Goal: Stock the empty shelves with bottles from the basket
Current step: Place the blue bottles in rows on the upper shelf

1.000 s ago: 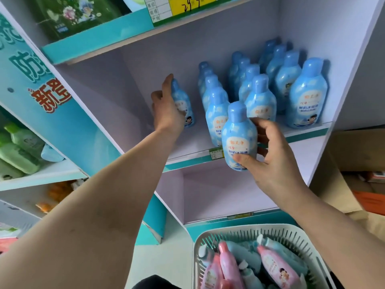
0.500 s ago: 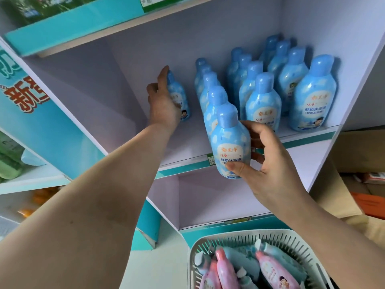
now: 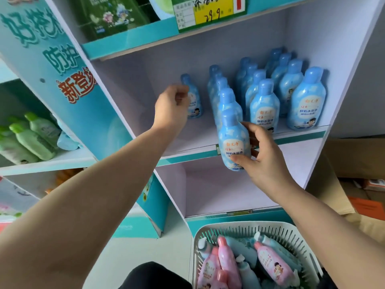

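The yellow price tag (image 3: 210, 12) at the top is reading "29.9". The right hand (image 3: 268, 161) is gripping a blue bottle (image 3: 234, 142) at the shelf edge (image 3: 187, 156) mid-frame; the left hand (image 3: 171, 107), curled loosely, is now letting go of the lone bottle (image 3: 193, 101) it was clasping. The basket (image 3: 291, 232) is sitting at the lower right.

Yellow paper price tag (image 3: 210, 14) on upper shelf edge, 12 o'clock: handwritten "29.9", other writing too blurry. Teal cardboard side panel (image 3: 60, 65), 10 o'clock: big teal chars "防护", red chars "新登" below, rest cut off. Blue plastic bottle w/ white label (image 3: 306, 101), 2 o'clock: "鲜奶沐浴露", brand line unreadable. Same label partly seen on blue bottle at shelf front (image 3: 233, 142), centre.
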`<state>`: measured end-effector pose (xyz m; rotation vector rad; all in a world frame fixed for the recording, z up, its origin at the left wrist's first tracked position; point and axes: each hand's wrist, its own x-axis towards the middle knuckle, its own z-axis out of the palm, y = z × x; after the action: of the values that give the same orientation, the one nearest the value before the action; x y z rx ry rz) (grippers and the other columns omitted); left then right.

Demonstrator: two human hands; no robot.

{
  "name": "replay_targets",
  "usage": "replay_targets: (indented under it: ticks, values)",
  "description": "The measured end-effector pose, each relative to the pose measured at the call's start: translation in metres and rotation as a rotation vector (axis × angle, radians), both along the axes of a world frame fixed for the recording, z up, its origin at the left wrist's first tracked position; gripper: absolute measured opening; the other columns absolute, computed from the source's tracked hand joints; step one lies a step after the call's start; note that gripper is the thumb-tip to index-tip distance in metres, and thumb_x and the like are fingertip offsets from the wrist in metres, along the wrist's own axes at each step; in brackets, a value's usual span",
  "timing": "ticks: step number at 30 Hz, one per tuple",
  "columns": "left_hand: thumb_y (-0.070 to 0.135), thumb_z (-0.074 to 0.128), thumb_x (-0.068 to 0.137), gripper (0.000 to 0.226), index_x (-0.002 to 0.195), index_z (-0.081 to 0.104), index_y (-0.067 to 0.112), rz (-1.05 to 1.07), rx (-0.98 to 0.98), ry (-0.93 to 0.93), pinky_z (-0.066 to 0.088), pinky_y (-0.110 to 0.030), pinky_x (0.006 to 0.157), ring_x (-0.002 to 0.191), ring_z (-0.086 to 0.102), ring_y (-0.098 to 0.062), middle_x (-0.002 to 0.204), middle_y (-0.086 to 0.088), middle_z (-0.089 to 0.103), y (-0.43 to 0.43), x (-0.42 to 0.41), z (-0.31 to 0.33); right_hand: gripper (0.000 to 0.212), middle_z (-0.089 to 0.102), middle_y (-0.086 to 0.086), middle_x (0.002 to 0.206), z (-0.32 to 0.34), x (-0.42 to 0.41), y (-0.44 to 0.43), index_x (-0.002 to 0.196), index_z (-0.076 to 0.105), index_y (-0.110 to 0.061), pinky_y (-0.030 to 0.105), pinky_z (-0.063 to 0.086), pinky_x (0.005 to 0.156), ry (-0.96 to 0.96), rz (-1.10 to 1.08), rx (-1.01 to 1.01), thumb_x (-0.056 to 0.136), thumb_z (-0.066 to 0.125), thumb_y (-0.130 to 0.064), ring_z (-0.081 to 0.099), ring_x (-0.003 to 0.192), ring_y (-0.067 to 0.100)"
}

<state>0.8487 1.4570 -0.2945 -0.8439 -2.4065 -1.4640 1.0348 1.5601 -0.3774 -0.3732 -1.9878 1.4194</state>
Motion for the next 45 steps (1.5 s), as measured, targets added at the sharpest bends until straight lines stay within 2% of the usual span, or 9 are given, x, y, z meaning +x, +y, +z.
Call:
replay_targets:
  ticks: [3, 7, 10, 13, 17, 23, 31, 37, 45]
  values:
    - [0.018, 0.062, 0.092, 0.005, 0.097, 0.064, 0.019, -0.248, 0.0, -0.165, 0.059, -0.033, 0.074, 0.086, 0.063, -0.015, 0.088, -0.001, 0.066, -0.024, 0.043, 0.017, 0.067, 0.059, -0.001, 0.122, 0.003, 0.001, -0.011, 0.13, 0.048, -0.024, 0.04, 0.049, 0.094, -0.018, 0.0, 0.025, 0.073, 0.077, -0.004, 0.058, 0.108, 0.016]
    - [0.021, 0.078, 0.079, 0.031, 0.105, 0.062, 0.024, -0.409, -0.116, -0.215, 0.06, -0.041, 0.075, 0.089, 0.064, -0.019, 0.093, -0.001, 0.064, -0.039, 0.075, 0.023, 0.068, 0.056, 0.0, 0.125, 0.014, -0.004, -0.028, 0.132, 0.048, -0.019, 0.04, 0.046, 0.099, -0.023, 0.022, 0.074, 0.072, 0.078, -0.005, 0.056, 0.113, 0.019]
    - [0.028, 0.079, 0.066, 0.035, 0.097, 0.064, 0.031, -0.322, -0.143, -0.143, 0.059, -0.048, 0.077, 0.091, 0.068, -0.028, 0.098, -0.009, 0.069, -0.039, 0.079, 0.026, 0.067, 0.055, 0.002, 0.125, 0.027, -0.011, -0.034, 0.134, 0.047, -0.014, 0.038, 0.045, 0.1, -0.021, 0.024, 0.114, 0.074, 0.076, -0.006, 0.055, 0.114, 0.02]
    - [0.024, 0.073, 0.067, 0.033, 0.099, 0.066, 0.024, -0.212, -0.154, -0.049, 0.057, -0.048, 0.081, 0.092, 0.069, -0.028, 0.098, -0.007, 0.071, -0.041, 0.073, 0.038, 0.068, 0.055, 0.007, 0.129, 0.038, -0.016, -0.031, 0.139, 0.043, -0.013, 0.034, 0.041, 0.103, -0.076, 0.015, 0.207, 0.078, 0.074, -0.012, 0.053, 0.118, 0.02]
    - [0.013, 0.071, 0.081, 0.032, 0.112, 0.064, 0.014, -0.001, -0.21, 0.063, 0.055, -0.042, 0.085, 0.097, 0.064, -0.025, 0.108, -0.006, 0.067, -0.037, 0.05, 0.046, 0.051, 0.053, 0.009, 0.13, 0.038, -0.011, -0.018, 0.133, 0.05, -0.012, 0.033, 0.038, 0.098, -0.211, -0.105, 0.521, 0.084, 0.067, -0.015, 0.048, 0.12, 0.027]
    - [0.008, 0.059, 0.088, 0.033, 0.121, 0.057, 0.014, 0.105, -0.315, 0.125, 0.048, -0.031, 0.084, 0.097, 0.055, -0.022, 0.115, -0.006, 0.062, -0.02, 0.027, 0.032, 0.032, 0.058, 0.005, 0.109, 0.018, -0.005, -0.001, 0.118, 0.06, -0.015, 0.036, 0.046, 0.084, -0.465, -0.17, 0.908, 0.087, 0.06, -0.023, 0.054, 0.101, 0.026]
    - [0.009, 0.054, 0.09, 0.028, 0.117, 0.053, 0.015, 0.125, -0.305, 0.087, 0.053, -0.041, 0.085, 0.098, 0.057, -0.029, 0.108, -0.007, 0.06, -0.014, 0.014, 0.02, 0.024, 0.056, 0.008, 0.098, 0.009, -0.013, 0.002, 0.105, 0.067, -0.016, 0.042, 0.05, 0.078, -0.36, -0.139, 0.993, 0.081, 0.067, -0.013, 0.05, 0.089, 0.03]
    - [0.021, 0.08, 0.073, 0.073, 0.133, 0.04, 0.024, 0.152, -0.49, 0.161, 0.048, -0.042, 0.091, 0.109, 0.051, -0.031, 0.128, -0.01, 0.04, -0.013, 0.019, 0.005, 0.011, 0.055, 0.01, 0.09, 0.009, -0.021, 0.002, 0.089, 0.069, -0.011, 0.043, 0.05, 0.065, -0.298, -0.201, 0.972, 0.078, 0.066, -0.008, 0.05, 0.081, 0.031]
    - [0.005, 0.074, 0.075, 0.076, 0.137, 0.033, 0.019, 0.274, -0.562, 0.225, 0.044, -0.041, 0.089, 0.121, 0.042, -0.033, 0.135, -0.011, 0.032, -0.004, -0.002, -0.003, 0.011, 0.055, 0.007, 0.081, 0.005, -0.022, 0.0, 0.079, 0.063, -0.012, 0.037, 0.045, 0.055, -0.289, -0.25, 1.051, 0.075, 0.073, -0.016, 0.049, 0.075, 0.027]
